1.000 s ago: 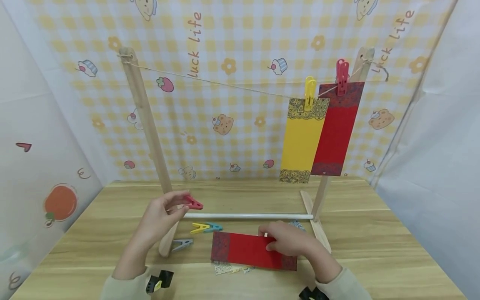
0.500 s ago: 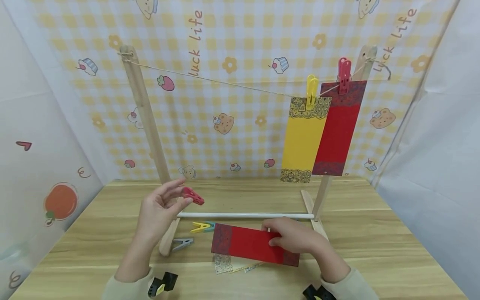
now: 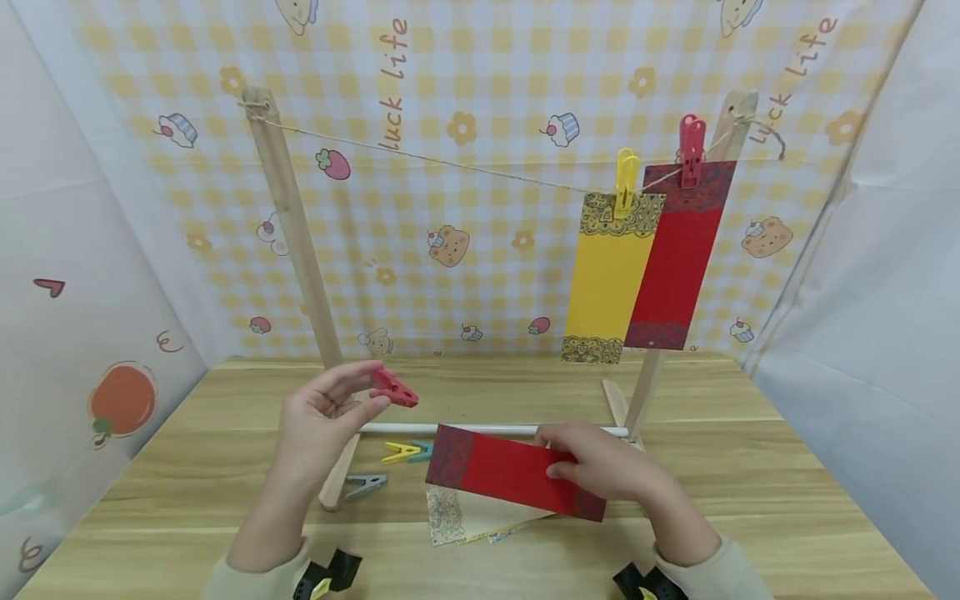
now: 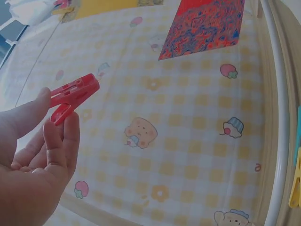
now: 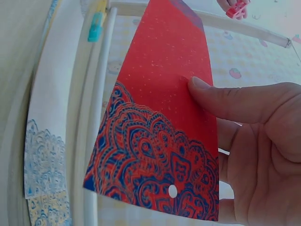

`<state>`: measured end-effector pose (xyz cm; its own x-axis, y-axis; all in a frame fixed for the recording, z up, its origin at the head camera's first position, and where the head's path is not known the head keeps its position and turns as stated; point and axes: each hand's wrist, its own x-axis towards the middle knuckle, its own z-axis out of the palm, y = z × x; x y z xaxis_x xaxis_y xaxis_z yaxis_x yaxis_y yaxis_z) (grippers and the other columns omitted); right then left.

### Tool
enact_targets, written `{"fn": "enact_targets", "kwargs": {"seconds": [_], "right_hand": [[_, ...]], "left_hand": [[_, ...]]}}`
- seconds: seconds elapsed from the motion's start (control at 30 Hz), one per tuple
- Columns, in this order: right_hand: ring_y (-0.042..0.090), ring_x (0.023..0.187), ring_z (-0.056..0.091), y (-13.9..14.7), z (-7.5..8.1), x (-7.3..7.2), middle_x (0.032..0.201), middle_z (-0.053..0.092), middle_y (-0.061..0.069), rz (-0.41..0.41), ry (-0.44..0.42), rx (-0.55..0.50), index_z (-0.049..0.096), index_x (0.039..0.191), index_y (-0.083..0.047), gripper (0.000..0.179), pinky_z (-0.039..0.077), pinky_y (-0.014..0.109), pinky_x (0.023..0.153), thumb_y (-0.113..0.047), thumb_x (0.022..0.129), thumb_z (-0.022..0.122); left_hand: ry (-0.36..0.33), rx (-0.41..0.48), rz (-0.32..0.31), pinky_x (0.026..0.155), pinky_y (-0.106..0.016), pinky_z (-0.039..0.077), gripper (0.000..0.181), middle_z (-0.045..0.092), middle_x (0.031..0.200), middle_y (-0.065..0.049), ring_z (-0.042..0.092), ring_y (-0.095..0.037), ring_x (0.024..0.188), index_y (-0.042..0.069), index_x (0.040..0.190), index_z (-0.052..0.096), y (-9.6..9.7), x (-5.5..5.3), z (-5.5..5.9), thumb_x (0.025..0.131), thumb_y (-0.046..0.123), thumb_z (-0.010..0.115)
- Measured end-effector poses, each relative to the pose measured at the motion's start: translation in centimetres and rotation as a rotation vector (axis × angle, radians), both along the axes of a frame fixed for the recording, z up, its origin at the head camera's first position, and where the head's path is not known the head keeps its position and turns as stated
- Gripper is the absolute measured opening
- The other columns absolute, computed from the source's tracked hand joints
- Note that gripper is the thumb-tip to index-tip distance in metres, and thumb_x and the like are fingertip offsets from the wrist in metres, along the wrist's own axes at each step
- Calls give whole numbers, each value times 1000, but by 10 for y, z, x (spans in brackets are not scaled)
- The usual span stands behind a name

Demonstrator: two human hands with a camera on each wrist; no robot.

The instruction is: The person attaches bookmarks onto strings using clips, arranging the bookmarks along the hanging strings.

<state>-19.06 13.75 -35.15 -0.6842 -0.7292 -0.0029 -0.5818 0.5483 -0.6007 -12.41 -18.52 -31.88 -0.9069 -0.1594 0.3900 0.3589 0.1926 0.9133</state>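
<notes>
My left hand (image 3: 326, 425) pinches a red clothespin (image 3: 393, 389) between thumb and fingers, above the left end of the white rod. In the left wrist view the clothespin (image 4: 75, 96) points away from the fingertips. My right hand (image 3: 596, 462) holds a red card (image 3: 513, 469) with dark patterned ends near its right end, thumb on the front face. A small punched hole shows in the card (image 5: 162, 108) in the right wrist view. Beneath it on the table lie a white patterned card (image 3: 480, 512) and the edges of others, partly hidden.
A string (image 3: 450, 164) runs between two wooden posts (image 3: 292, 225). A yellow card (image 3: 611, 283) hangs by a yellow clothespin, and a red card (image 3: 675, 267) by a red one. Yellow (image 3: 400, 452), teal (image 3: 423, 450) and grey (image 3: 366, 485) clothespins lie on the table; the white rod (image 3: 487, 430) crosses behind.
My right hand has lifted the red card up off the pile, baring more of the white card below. My left hand has risen slightly and turned the red clothespin.
</notes>
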Motion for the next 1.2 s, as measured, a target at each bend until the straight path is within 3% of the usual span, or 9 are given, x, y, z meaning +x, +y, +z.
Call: {"fn": "enact_targets", "kwargs": {"seconds": [0.3, 0.53, 0.7, 0.97, 1.03, 1.2], "right_hand": [[5, 80, 55, -1, 4, 2, 87, 64, -9, 3, 28, -70, 61, 96, -16, 12, 49, 21, 72, -7, 93, 67], [5, 78, 55, -3, 5, 5, 86, 63, -8, -10, 35, -110, 60, 95, -15, 13, 50, 21, 70, -4, 93, 67], [5, 79, 57, -2, 7, 7, 89, 66, -5, -37, 54, -149, 62, 100, -15, 12, 51, 21, 72, -6, 93, 67], [6, 81, 62, 1, 12, 9, 91, 69, -4, -98, 24, -207, 63, 104, -13, 13, 54, 22, 72, -6, 94, 65], [8, 80, 62, 2, 13, 9, 91, 70, -2, -113, 23, -223, 63, 104, -13, 13, 54, 22, 69, -6, 94, 65], [11, 79, 65, 3, 15, 8, 95, 72, 7, -146, -7, -303, 62, 105, -9, 13, 58, 24, 64, -3, 94, 65]], "left_hand": [[95, 6, -114, 79, -18, 59, 35, 73, 107, 11, 70, -3, 98, -6, 116, 64, 0, 2, 1, 82, -11, 72], [145, 21, -58, 78, -16, 58, 39, 75, 102, 9, 72, -4, 91, -2, 119, 66, -2, 3, 9, 83, -12, 71], [130, 0, -41, 82, -17, 58, 35, 75, 103, 11, 72, -4, 92, -3, 117, 67, -2, 1, 17, 83, -10, 73], [82, -59, -7, 75, -13, 57, 36, 74, 103, 16, 71, 0, 92, -5, 120, 65, 1, -6, 32, 85, -3, 75], [83, -56, -9, 79, -15, 58, 37, 74, 101, 16, 71, -1, 93, -7, 121, 64, 2, -8, 36, 85, -3, 74], [80, -46, -19, 81, -18, 59, 37, 74, 101, 15, 71, -4, 92, 0, 123, 66, 8, -13, 50, 86, -2, 73]]}}
